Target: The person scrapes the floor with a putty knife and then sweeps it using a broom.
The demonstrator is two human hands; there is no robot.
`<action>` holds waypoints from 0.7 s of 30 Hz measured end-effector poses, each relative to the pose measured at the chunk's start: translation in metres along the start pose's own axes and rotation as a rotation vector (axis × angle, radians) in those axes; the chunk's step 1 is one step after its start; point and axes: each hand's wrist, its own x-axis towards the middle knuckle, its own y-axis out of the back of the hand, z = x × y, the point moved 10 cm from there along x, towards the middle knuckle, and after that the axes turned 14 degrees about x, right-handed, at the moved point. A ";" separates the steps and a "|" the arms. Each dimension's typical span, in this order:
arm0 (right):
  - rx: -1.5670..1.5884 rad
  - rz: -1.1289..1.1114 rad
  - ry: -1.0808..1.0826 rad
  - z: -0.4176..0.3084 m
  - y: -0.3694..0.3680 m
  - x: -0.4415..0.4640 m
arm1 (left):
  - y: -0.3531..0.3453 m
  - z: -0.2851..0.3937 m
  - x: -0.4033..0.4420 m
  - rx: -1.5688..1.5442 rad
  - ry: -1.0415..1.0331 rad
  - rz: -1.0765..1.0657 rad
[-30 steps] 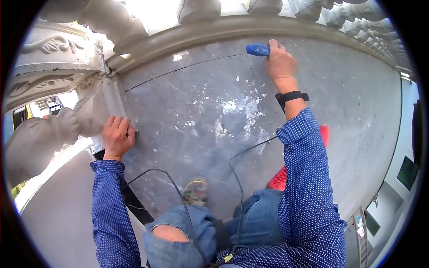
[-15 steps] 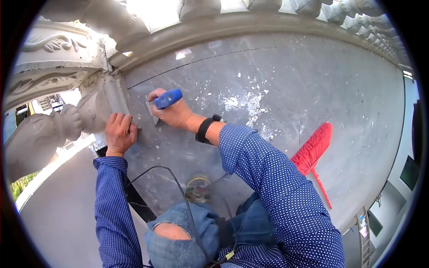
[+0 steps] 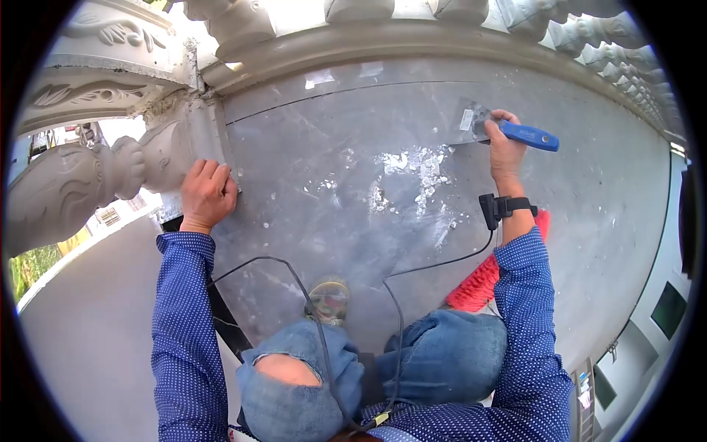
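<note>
My right hand (image 3: 507, 147) is closed round a putty knife (image 3: 526, 135) with a blue handle. Its wide metal blade points left, over or on the grey floor (image 3: 589, 206); contact is unclear. White flakes and dust (image 3: 420, 173) lie on the floor to the lower left of the blade. My left hand (image 3: 209, 193) is closed with curled fingers beside the stone post at the floor's left edge; what it holds, if anything, is hidden. A red brush (image 3: 475, 285) lies on the floor, partly hidden by my right forearm.
Stone balusters (image 3: 361, 9) run along the far edge. A carved stone panel (image 3: 110, 37) and a thick baluster (image 3: 118, 173) stand at the left. A black cable (image 3: 442, 263) hangs from my right wrist. My shoe (image 3: 330, 300) and knees are at the bottom.
My right hand has swung with the putty knife from the floor's left side, near my left hand, back to the right, beyond the flakes. My left hand remains by the post. The view has shifted slightly.
</note>
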 end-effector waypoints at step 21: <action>0.034 -0.613 -0.324 0.021 -0.154 -0.133 | -0.006 -0.007 -0.008 -0.039 -0.013 0.001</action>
